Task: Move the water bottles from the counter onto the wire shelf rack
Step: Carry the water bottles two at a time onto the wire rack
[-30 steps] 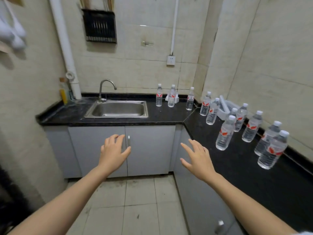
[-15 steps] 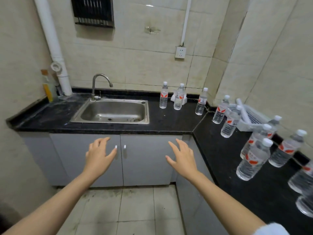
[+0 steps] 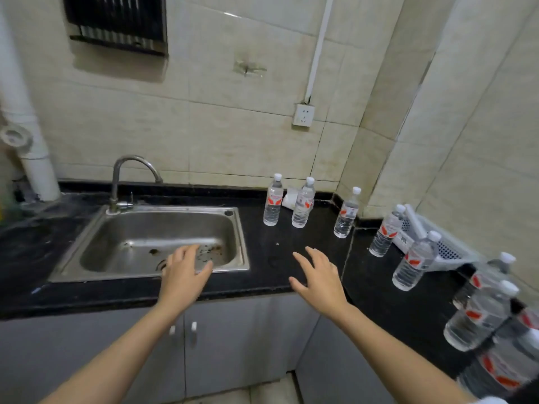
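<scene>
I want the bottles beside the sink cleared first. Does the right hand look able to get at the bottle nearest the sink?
Probably yes. The right hand is open over the counter, and only bare countertop lies between it and that upright water bottle.

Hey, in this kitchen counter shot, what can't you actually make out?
- Wire shelf rack: nowhere in the head view; its place is unknown.
- Lower-right bottles: blurred, overlapping, cut by the right and bottom edges; no sure count.
- White object by the wall: half hidden behind two upright bottles; unidentifiable.
- Basket: inside screened by its own wall and a bottle in front.
- Bottle labels: too small to read.
</scene>
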The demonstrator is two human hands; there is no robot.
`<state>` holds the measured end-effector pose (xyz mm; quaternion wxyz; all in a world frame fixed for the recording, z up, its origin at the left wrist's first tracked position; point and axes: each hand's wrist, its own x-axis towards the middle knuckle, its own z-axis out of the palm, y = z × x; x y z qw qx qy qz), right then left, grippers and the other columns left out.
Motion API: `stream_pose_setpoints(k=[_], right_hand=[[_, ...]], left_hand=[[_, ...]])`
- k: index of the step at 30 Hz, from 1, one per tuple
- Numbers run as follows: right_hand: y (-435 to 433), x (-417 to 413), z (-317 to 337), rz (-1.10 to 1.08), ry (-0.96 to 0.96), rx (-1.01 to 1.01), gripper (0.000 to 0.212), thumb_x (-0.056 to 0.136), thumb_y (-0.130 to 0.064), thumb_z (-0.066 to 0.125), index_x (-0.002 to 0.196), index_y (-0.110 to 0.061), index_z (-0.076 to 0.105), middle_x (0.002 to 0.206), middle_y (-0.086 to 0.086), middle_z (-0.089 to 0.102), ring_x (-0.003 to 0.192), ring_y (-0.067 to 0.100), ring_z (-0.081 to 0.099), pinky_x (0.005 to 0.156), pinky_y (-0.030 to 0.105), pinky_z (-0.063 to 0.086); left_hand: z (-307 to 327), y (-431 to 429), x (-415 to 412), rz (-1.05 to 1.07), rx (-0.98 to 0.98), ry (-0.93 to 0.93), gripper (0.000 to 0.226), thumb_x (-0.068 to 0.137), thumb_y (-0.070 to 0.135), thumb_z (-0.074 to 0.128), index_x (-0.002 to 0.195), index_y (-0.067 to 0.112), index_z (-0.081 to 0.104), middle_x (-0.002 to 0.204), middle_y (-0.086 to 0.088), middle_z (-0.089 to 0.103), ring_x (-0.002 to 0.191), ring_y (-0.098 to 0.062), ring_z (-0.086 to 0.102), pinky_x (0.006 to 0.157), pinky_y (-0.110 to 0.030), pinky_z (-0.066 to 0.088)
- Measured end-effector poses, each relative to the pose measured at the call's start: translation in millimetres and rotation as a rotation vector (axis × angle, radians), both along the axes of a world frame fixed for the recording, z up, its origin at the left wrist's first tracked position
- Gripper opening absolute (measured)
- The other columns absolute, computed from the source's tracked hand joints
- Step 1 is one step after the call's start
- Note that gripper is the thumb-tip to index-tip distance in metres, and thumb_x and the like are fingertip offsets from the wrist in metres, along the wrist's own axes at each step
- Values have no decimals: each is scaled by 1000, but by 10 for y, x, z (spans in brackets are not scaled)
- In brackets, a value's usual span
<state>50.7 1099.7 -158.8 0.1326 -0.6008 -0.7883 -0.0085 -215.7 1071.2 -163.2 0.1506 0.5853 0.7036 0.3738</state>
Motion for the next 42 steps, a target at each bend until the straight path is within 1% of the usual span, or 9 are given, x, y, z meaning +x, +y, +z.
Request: stream_pose_setpoints(k=[6,12,19,25,30,34,36,40,42], right_hand=[[251,-19,-268,-60,-48,-107,59,90,-43,45,143,-24,25,154,7,15,142,21,10,111,38,18],[727,461,-295,-189,-29,-127,59,90,-44,46,142,-26,26,154,6,18,142,20,12,110,37,20],[1933,793,-461,-218,72,-117,59,89,-44,47,141,-25,27,153,6,20,141,22,14,110,39,22],[3040,874,-630,-155,163,-155,61,89,-44,48,142,-23,26,152,9,22,141,23,14,111,41,23],[3787,1064,-677,-124,222,-182,65,86,-44,53,141,-22,26,150,10,27,140,23,17,110,43,24],[4144,1104,-804,-123,361,-228,69,82,-41,61,139,-23,28,145,8,36,136,24,27,106,44,29],[4265,1077,-878,-140,476,-261,76,77,-40,66,139,-23,26,141,7,40,131,25,34,104,42,32],[4628,1012,-860,-152,832,-245,88,67,-27,78,138,-23,27,138,7,43,128,22,39,104,38,36],[4813,960,-815,-158,1006,-270,96,66,-22,80,141,-21,20,141,6,40,129,17,38,106,39,37]], left_hand=[[-254,667,173,-90,-84,-80,47,88,26,52,131,10,41,138,-17,40,127,-34,32,104,-44,29],[-396,1225,559,-159,-133,-109,48,88,26,53,132,11,41,137,-16,40,127,-33,32,104,-41,27],[-411,2166,779,-144,-102,-65,49,89,29,51,134,13,38,138,-12,40,129,-27,32,107,-39,27],[-389,3135,1125,-86,-152,-37,54,87,28,54,136,15,34,142,-10,37,131,-27,30,107,-39,26],[-493,3720,1356,-27,-178,-129,65,82,23,63,138,8,32,141,-16,41,130,-29,37,107,-41,31],[-710,3860,1409,-7,-262,-188,72,79,21,66,139,8,28,143,-17,39,132,-28,37,109,-43,32],[-777,3937,1371,32,-290,-206,77,78,23,68,141,11,26,143,-16,39,131,-27,38,108,-44,34],[-730,4255,1331,44,-265,-223,90,72,24,74,143,12,21,143,-16,38,131,-28,38,108,-47,35],[-670,4446,1385,8,-235,-226,94,68,24,77,143,13,20,142,-16,39,130,-29,38,107,-47,35]])
